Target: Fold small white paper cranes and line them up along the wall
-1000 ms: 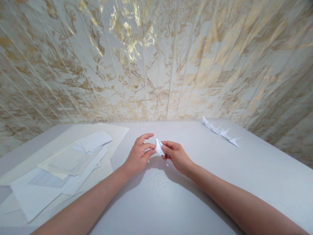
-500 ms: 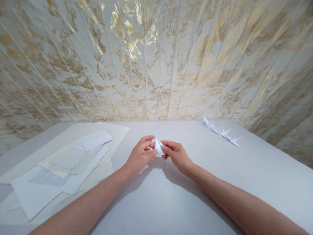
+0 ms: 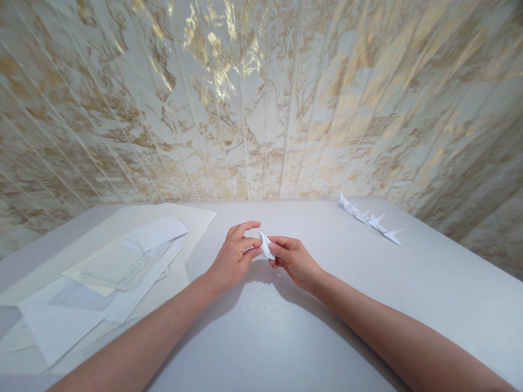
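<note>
A small folded piece of white paper (image 3: 266, 246) is held above the middle of the table. My right hand (image 3: 293, 259) pinches its right side between thumb and fingers. On the left side, my left hand (image 3: 237, 255) closes its thumb and a finger on the paper's edge, while its index finger is raised and stretched over the top. The paper looks narrow and pointed at the upper end. Several folded white paper figures (image 3: 369, 220) with sharp points stand in a slanting row at the back right.
Loose white and cream sheets (image 3: 65, 321), some with printed lines, lie overlapped on the left of the white table (image 3: 261, 348). Behind the table hangs a white and gold patterned curtain or covering (image 3: 261, 109).
The folded paper has turned and now shows a narrower face. My left index finger has lifted away from the paper, and my left hand has shifted slightly.
</note>
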`<action>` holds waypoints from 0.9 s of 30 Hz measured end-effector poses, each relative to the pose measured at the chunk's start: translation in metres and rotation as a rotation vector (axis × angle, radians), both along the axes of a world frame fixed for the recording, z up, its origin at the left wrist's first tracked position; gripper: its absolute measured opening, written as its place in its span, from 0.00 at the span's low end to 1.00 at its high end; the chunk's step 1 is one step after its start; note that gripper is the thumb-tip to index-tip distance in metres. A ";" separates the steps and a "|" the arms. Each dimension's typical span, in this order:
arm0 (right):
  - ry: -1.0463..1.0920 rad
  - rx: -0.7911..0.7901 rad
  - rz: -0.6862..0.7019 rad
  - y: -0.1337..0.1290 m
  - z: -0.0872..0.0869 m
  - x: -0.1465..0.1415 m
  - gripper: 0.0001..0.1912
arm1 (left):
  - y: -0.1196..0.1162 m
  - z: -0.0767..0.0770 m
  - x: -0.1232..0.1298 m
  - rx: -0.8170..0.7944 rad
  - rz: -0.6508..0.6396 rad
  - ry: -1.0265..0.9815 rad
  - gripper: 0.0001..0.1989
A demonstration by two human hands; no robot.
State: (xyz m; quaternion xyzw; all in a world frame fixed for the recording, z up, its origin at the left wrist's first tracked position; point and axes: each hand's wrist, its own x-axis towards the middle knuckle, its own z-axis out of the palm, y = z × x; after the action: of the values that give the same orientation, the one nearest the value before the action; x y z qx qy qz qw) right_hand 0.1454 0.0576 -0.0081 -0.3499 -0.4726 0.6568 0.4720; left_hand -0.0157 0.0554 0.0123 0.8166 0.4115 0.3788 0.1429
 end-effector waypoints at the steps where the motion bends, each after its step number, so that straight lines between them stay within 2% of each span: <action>1: 0.004 -0.002 -0.001 0.000 0.000 0.000 0.17 | 0.000 0.000 0.001 -0.023 0.008 -0.006 0.09; 8: 0.007 0.022 -0.022 -0.001 -0.002 -0.003 0.16 | 0.000 -0.003 0.004 -0.134 0.087 -0.134 0.03; 18: -0.049 0.114 -0.036 -0.002 0.000 -0.003 0.15 | -0.001 -0.007 0.009 -0.318 0.054 -0.311 0.05; 20: -0.060 0.134 -0.037 -0.002 0.000 -0.003 0.15 | -0.003 -0.007 0.010 -0.354 0.079 -0.377 0.07; 24: -0.074 0.179 -0.038 -0.003 -0.001 -0.003 0.13 | -0.005 -0.009 0.013 -0.390 0.136 -0.517 0.17; 27: -0.081 0.215 -0.073 -0.003 -0.002 -0.004 0.12 | -0.005 -0.011 0.014 -0.442 0.134 -0.558 0.16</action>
State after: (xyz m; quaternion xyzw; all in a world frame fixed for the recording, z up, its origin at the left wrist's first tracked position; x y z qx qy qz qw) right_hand 0.1413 0.0547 -0.0099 -0.3406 -0.5460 0.5702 0.5108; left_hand -0.0014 0.0505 0.0017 0.6024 0.4814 0.4975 0.3974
